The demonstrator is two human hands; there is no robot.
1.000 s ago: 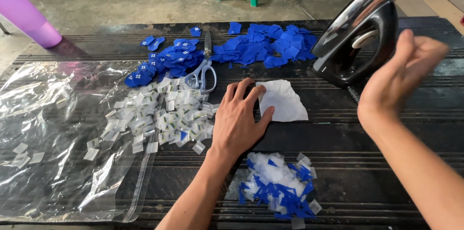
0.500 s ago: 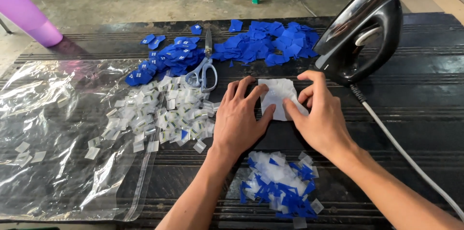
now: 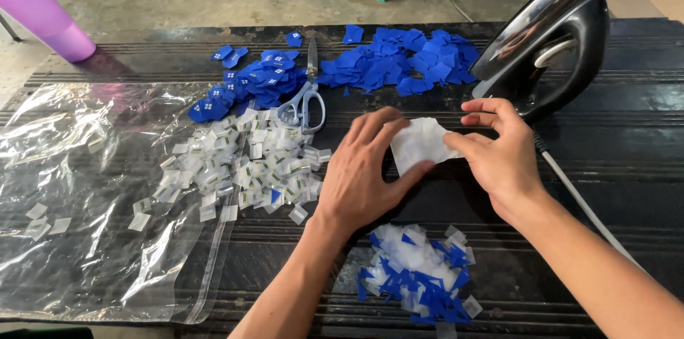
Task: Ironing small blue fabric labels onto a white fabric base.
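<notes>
Pressing down on a white scrap [image 3: 422,141] near the middle of the surface [image 3: 627,139] with the left hand [image 3: 360,179], open and flat, fingers spread across the scrap's left part; pinching the scrap's right edge with the right hand [image 3: 499,154], thumb and fingertips closed on it. Seemingly smoothing or folding the scrap, one side held down and the other side worked. Judged from this, calls for a steady left palm while the right side is worked, and for easing that palm off before any lifting, so as not to crease or tear. Just behind the right hand, toward the far right corner, an iron [image 3: 563,47] stood up on its heel, with its cord [image 3: 577,196] running down past the right wrist toward the near edge; worth keeping knuckles away from the metal plate. Along the far edge, a heap of blue squares [image 3: 399,61], with scissors [image 3: 306,100] lying between that heap and the left hand. Left of the left hand, a spread of small clear packets [image 3: 242,161], partly on a clear plastic bag [image 3: 85,239] covering the left end. Near the front edge, between the two forearms, a small mixed pile of blue and clear bits [image 3: 417,275]
</notes>
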